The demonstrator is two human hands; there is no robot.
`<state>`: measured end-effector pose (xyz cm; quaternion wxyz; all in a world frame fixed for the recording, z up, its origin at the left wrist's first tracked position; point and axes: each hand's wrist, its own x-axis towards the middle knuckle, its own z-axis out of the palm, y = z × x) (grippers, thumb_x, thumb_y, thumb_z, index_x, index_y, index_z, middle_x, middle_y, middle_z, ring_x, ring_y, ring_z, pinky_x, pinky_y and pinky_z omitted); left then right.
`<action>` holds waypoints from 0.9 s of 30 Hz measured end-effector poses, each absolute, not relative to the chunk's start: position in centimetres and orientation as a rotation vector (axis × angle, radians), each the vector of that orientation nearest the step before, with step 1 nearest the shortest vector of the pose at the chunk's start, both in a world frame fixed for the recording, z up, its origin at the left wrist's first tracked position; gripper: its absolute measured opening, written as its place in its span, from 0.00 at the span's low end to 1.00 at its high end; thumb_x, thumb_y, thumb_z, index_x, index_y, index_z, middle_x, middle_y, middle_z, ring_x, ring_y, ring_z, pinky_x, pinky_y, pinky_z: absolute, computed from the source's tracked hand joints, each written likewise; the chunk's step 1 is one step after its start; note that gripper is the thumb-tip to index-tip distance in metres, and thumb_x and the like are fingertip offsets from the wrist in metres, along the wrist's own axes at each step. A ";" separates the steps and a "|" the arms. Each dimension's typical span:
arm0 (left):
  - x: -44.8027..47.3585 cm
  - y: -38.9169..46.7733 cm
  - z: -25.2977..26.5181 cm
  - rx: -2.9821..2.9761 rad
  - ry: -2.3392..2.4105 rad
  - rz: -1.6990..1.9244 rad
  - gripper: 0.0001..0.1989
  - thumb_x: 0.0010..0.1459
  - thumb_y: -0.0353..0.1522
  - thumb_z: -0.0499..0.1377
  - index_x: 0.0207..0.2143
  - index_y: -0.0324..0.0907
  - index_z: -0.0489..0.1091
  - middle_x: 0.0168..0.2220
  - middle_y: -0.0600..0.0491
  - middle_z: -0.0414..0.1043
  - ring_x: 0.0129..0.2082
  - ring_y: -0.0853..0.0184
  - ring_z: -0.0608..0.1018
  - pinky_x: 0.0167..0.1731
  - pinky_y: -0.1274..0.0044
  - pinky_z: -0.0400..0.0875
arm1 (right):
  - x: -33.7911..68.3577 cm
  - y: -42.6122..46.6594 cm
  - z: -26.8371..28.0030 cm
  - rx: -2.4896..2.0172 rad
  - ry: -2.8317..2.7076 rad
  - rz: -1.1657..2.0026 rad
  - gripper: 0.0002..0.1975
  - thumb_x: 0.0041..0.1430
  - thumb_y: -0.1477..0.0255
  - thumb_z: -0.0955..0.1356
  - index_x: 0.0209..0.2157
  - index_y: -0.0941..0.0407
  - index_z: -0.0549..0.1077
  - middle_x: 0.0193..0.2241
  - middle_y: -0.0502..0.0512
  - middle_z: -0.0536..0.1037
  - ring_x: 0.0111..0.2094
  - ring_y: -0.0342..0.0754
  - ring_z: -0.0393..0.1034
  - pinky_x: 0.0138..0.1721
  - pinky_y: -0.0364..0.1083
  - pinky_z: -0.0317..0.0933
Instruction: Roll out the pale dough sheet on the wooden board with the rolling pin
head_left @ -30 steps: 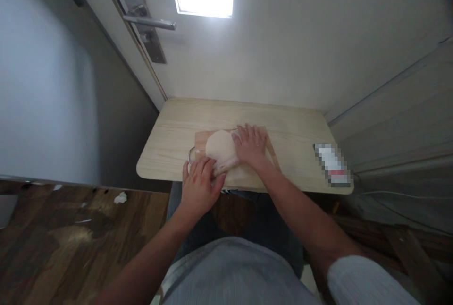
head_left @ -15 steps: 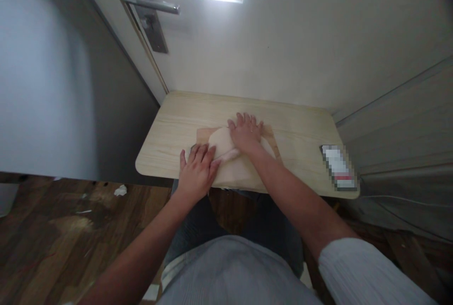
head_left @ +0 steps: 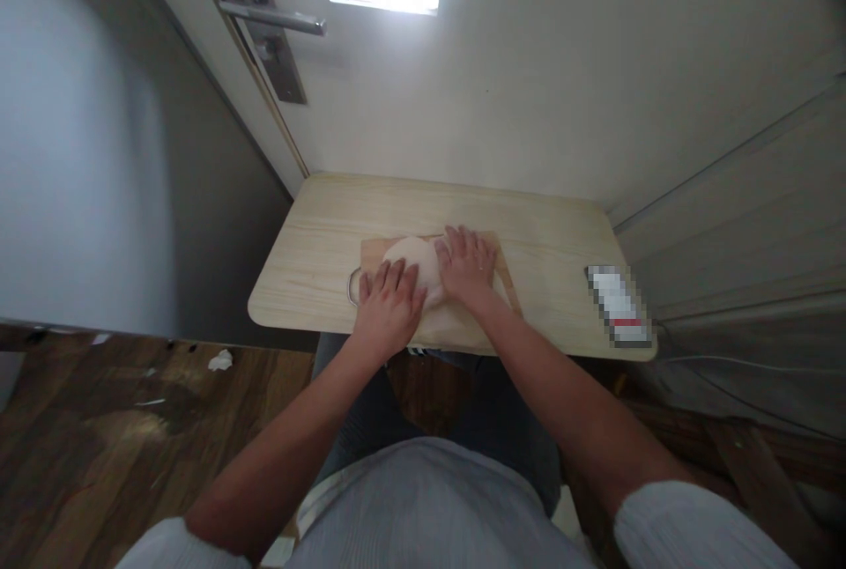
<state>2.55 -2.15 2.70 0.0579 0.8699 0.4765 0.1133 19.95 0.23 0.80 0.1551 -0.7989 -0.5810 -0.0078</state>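
1. Door: pale panel rising behind the table, limiting reach on the far side.
2. Table: light wood-grained top with rounded corners.
3. Cutting board: wooden, lying on the table towards its near edge, largely covered.
4. Dough: pale, flattened sheet, apparently folded, on the cutting board beneath the hands. It probably handles as soft, pliable and fairly light, perhaps tacky, and liable to tear where thin; broad support under its edges likely suits it better than a pinch.
5. Left hand and right hand: both rest backs upward on the dough, fingers somewhat spread, neither gripping.
6. Phone: pixelated, at the table's right end, well apart and unobstructive.
7. Metal ring handle: projects from the cutting board beside the left hand; it could catch fingers.
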 end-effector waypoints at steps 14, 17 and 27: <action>2.1 -0.5 2.2 2.591 1.513 0.386 0.23 0.71 0.41 0.45 0.63 0.48 0.65 0.67 0.47 0.62 0.68 0.52 0.60 0.66 0.48 0.47 | 18.6 2.6 1.8 -2.324 -1.660 0.028 0.28 0.73 0.59 0.53 0.66 0.55 0.63 0.67 0.63 0.63 0.68 0.64 0.51 0.65 0.69 0.42; 1.6 0.6 2.3 2.603 1.493 0.363 0.22 0.72 0.41 0.45 0.63 0.49 0.65 0.67 0.48 0.62 0.68 0.52 0.60 0.66 0.48 0.47 | 18.3 3.7 1.8 -2.307 -1.658 0.008 0.28 0.73 0.58 0.54 0.65 0.56 0.64 0.65 0.64 0.65 0.67 0.65 0.53 0.65 0.71 0.41; 1.2 1.7 2.6 2.602 1.480 0.335 0.23 0.72 0.42 0.43 0.63 0.49 0.64 0.68 0.47 0.60 0.68 0.53 0.59 0.66 0.49 0.48 | 17.8 5.2 1.8 -2.248 -1.651 -0.054 0.27 0.73 0.59 0.54 0.63 0.58 0.67 0.62 0.67 0.68 0.63 0.64 0.57 0.64 0.69 0.41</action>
